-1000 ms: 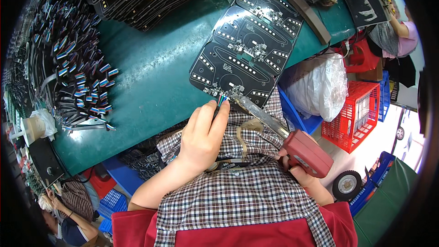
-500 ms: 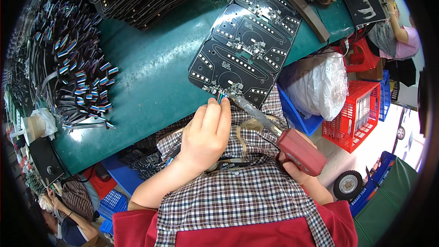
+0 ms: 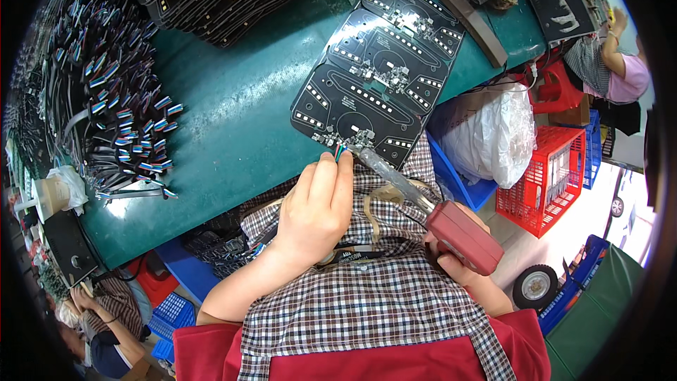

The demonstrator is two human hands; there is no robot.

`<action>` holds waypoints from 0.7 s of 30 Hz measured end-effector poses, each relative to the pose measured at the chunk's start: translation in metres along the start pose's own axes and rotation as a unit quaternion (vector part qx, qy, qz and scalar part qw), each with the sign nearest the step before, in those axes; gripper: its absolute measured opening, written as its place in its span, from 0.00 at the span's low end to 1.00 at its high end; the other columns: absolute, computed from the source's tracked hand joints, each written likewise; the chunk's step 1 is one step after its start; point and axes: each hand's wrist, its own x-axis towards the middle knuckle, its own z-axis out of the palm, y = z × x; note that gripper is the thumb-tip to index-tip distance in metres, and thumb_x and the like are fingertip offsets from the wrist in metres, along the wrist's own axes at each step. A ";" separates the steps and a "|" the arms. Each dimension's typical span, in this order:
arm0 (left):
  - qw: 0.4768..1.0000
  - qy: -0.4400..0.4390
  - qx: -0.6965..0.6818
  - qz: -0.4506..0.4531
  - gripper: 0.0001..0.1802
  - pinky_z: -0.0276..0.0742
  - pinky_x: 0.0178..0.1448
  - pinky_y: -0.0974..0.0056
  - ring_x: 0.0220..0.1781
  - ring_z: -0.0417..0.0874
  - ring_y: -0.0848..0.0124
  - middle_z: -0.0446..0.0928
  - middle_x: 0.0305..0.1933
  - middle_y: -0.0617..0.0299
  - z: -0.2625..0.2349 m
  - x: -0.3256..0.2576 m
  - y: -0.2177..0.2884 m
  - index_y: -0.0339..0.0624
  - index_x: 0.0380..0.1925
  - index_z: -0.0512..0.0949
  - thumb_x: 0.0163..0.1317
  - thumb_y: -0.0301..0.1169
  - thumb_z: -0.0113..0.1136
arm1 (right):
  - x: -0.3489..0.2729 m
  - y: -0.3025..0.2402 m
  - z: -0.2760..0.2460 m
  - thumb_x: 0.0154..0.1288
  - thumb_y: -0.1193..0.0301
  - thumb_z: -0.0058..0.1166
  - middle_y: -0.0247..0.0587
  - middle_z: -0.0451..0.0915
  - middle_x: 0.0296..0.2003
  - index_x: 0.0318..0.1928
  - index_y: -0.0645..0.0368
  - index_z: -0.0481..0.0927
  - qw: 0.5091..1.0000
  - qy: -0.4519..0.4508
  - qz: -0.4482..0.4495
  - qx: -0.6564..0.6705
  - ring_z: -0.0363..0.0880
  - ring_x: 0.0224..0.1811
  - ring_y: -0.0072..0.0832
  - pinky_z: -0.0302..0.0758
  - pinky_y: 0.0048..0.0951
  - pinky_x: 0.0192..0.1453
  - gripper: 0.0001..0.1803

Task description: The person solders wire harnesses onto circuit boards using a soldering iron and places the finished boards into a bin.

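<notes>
My left hand (image 3: pixel 314 208) covers most of the wires (image 3: pixel 340 151), so I can't tell where they run. My right hand (image 3: pixel 458 268) is largely hidden behind the soldering gun (image 3: pixel 462 236). The joint on the board (image 3: pixel 377 77) is too small to judge.

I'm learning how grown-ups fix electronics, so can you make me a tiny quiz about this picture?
1. True or false: the left hand pinches coloured wires at the near edge of the black circuit board.
2. What does the right hand hold? A) red-handled soldering tool B) scissors C) cup
3. Fill in: the tool's tip meets the board on a ____ table.

Key: 1 true. 2 A, the soldering tool. 3 green.
</notes>
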 end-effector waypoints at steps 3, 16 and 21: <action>1.000 0.000 -0.009 0.002 0.19 0.77 0.33 0.71 0.32 0.77 0.66 0.73 0.35 0.52 0.001 0.000 -0.001 0.27 0.39 0.77 0.43 0.21 0.55 | 0.002 -0.001 0.000 0.50 0.59 0.63 0.58 0.76 0.48 0.46 0.68 0.78 1.000 0.003 0.020 -0.005 0.81 0.43 0.44 0.78 0.32 0.44 0.28; 0.995 -0.053 -0.066 -0.051 0.18 0.77 0.40 0.63 0.37 0.77 0.57 0.72 0.39 0.48 -0.008 0.002 0.006 0.26 0.41 0.76 0.45 0.17 0.55 | -0.011 -0.007 0.002 0.51 0.59 0.62 0.57 0.77 0.47 0.49 0.71 0.75 0.992 0.013 0.116 0.056 0.81 0.44 0.44 0.78 0.34 0.46 0.31; 0.996 -0.046 -0.064 -0.047 0.17 0.77 0.39 0.63 0.35 0.78 0.58 0.73 0.37 0.50 -0.007 0.003 0.006 0.27 0.40 0.76 0.46 0.17 0.57 | -0.014 -0.004 0.000 0.52 0.59 0.62 0.58 0.77 0.47 0.47 0.70 0.77 0.994 0.024 0.099 0.026 0.81 0.44 0.45 0.78 0.35 0.47 0.28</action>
